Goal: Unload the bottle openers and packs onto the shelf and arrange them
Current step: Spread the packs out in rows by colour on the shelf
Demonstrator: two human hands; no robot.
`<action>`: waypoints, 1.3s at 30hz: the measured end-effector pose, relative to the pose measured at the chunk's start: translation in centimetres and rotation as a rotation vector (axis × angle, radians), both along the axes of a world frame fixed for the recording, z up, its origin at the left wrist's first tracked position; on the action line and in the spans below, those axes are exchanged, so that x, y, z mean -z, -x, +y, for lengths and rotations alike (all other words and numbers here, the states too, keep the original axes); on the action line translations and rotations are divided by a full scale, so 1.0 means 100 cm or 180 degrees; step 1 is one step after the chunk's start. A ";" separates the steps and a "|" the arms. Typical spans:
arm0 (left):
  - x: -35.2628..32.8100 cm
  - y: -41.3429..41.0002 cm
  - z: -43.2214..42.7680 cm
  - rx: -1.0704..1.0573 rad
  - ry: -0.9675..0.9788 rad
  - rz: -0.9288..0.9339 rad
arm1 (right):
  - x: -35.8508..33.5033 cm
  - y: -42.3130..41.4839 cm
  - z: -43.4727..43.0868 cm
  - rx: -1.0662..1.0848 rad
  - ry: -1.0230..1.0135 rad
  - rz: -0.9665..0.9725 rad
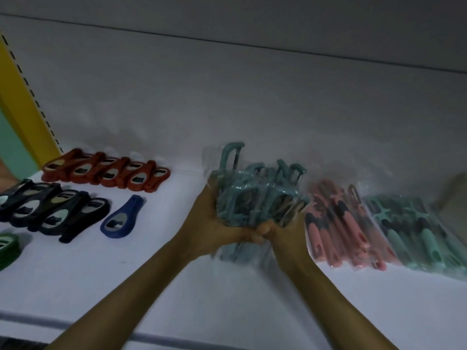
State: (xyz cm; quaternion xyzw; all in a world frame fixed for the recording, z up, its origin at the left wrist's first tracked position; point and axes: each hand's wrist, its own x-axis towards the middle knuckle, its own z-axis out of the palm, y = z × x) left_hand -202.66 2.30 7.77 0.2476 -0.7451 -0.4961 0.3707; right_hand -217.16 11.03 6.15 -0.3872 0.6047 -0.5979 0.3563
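Teal pack (255, 198) of clear-wrapped tools, held in both hands over the middle of the white shelf (177, 286) — blurred, so hard to tell whether lifted clear or touching the surface with its loose lower wrap. Left hand (214, 223) cupped under the pack's left side, fingers curled round it. Right hand (283, 231) gripping the lower right, fingers closed on the plastic and meeting the left hand beneath the pack.

At the left edge, at about the same depth, a stack of green bottle openers (7, 248), cut off by the frame. Slightly farther in, a single blue bottle opener (121, 218) lying flat, just beside an overlapping row of black bottle openers (50, 210).

To the right of the hands, a pink pack (341, 228) just beside the teal one, then a mint-green pack (417, 231) next to that — both flat on the shelf.

Farther back on the left, an overlapping row of red bottle openers (106, 173) near the grey back panel (227, 97). At far left, a yellow slotted upright (22, 97).
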 end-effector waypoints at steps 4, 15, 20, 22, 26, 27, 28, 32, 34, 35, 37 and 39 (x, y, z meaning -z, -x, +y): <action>0.019 0.007 -0.011 0.0477 -0.0114 -0.0229 | 0.001 -0.013 -0.009 -0.0452 0.0250 -0.0516; 0.006 0.015 -0.080 0.0127 -0.0872 -0.1103 | -0.022 -0.020 -0.100 0.0283 -0.0770 -0.0743; 0.013 0.012 -0.105 -0.0182 -0.0362 -0.1836 | -0.010 -0.018 -0.107 0.0539 -0.0771 -0.0124; 0.022 0.013 -0.101 -0.0316 -0.0261 -0.1787 | 0.002 -0.023 -0.102 0.0432 -0.0704 -0.0064; 0.033 0.018 -0.095 -0.0523 -0.0328 -0.1877 | 0.001 -0.031 -0.114 0.0429 -0.0867 -0.0344; 0.033 0.017 -0.098 -0.0559 -0.0236 -0.1996 | -0.003 -0.033 -0.116 0.0401 -0.0908 -0.0332; 0.030 0.015 -0.099 -0.0565 -0.0135 -0.2182 | -0.006 -0.035 -0.116 0.0338 -0.0943 -0.0280; 0.011 0.016 -0.088 -0.1063 0.0816 -0.2986 | -0.018 -0.033 -0.091 0.0115 -0.1002 0.0294; 0.003 0.028 -0.071 -0.1152 0.1559 -0.2501 | -0.026 -0.019 -0.070 0.0324 -0.0794 0.0602; 0.000 0.038 -0.059 -0.1027 0.1766 -0.2089 | -0.031 -0.009 -0.058 0.0501 -0.0679 0.0735; -0.007 0.066 -0.033 -0.0736 0.1596 -0.1317 | -0.042 0.016 -0.033 0.0850 -0.0427 0.0906; -0.010 0.104 -0.001 -0.0543 0.0938 -0.0857 | -0.051 0.046 -0.004 0.1229 -0.0279 0.1094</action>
